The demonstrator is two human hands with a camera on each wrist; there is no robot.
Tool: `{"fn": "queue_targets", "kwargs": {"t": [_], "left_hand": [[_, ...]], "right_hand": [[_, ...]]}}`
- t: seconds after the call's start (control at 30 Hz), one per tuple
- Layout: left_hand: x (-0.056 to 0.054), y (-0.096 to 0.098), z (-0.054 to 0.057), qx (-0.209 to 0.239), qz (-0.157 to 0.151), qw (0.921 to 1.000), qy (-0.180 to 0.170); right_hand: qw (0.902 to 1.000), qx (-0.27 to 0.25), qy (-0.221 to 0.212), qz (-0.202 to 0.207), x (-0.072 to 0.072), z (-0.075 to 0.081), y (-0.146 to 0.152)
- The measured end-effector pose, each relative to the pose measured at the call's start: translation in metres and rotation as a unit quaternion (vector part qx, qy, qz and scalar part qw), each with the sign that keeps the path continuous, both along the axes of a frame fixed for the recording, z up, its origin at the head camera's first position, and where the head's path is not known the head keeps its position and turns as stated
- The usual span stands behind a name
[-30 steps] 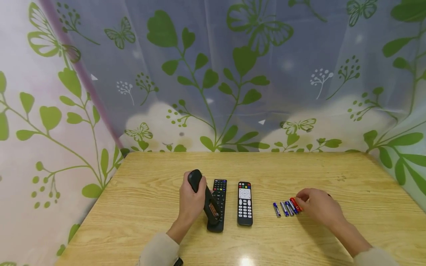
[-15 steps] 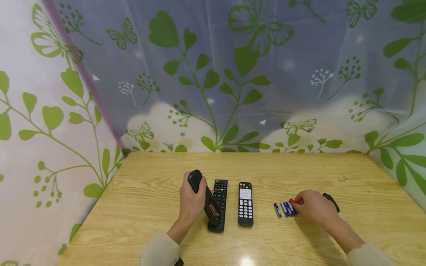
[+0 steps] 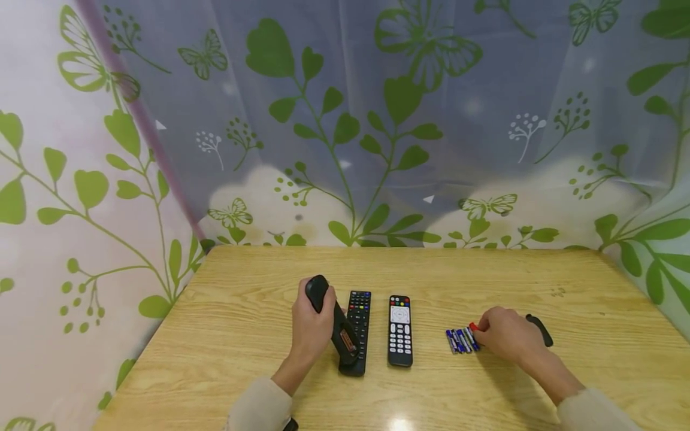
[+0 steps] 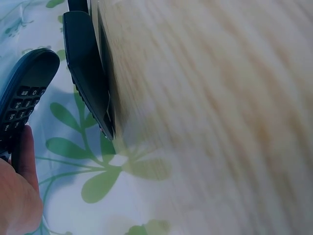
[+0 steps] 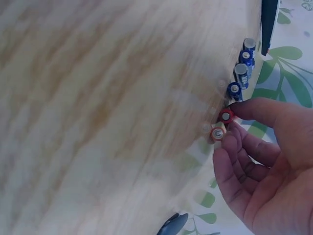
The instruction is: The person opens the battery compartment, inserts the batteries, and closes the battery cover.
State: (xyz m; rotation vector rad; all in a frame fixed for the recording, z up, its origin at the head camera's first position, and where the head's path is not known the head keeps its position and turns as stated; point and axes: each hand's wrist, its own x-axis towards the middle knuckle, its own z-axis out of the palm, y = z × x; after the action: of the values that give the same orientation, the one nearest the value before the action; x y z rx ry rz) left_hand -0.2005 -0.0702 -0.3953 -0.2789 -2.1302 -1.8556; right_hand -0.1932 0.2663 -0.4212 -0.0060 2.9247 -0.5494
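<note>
My left hand (image 3: 312,320) grips a black remote control (image 3: 338,326), tilted with its back upward. Its battery compartment (image 3: 347,343) is uncovered, and something copper-coloured shows inside. In the left wrist view, the keys of this remote (image 4: 22,105) face the camera. My right hand (image 3: 509,336) pinches two red batteries (image 5: 226,116) at the right end of a row on the table. The thumb lies against one side and the fingers against the other. Several blue-and-silver batteries (image 3: 462,340) lie side by side just left of them. In the head view my fingers hide most of the red ones.
A black remote with small keys (image 3: 359,311) lies face up partly behind the held remote. Right of it is another remote with white keys (image 3: 400,331). A small black cover (image 3: 539,330) rests beyond my right hand. Patterned cloth (image 3: 345,120) hangs behind the wooden table (image 3: 259,269).
My right hand has shifted slightly left at the red batteries, and the blue ones now sit closer together. The black cover has come into sight behind that hand. My left hand holds still.
</note>
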Motion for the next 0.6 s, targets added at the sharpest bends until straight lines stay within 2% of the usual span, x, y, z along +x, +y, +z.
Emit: {"fn": "queue_targets", "kwargs": {"t": [0.23, 0.4, 0.6], "left_hand": [[-0.0002, 0.0013, 0.0003, -0.003, 0.001, 1.0000, -0.003], [-0.0004, 0.0018, 0.0019, 0.005, -0.003, 1.0000, -0.007], [-0.0005, 0.0022, 0.0029, -0.010, 0.013, 0.9999, -0.001]], "right_hand": [[0.9998, -0.016, 0.005, -0.006, -0.0001, -0.0031, 0.0047], [0.9985, -0.053, 0.007, -0.008, 0.0036, -0.0025, 0.0079], [0.9946, -0.102, 0.019, 0.004, 0.0070, 0.0010, 0.0094]]}}
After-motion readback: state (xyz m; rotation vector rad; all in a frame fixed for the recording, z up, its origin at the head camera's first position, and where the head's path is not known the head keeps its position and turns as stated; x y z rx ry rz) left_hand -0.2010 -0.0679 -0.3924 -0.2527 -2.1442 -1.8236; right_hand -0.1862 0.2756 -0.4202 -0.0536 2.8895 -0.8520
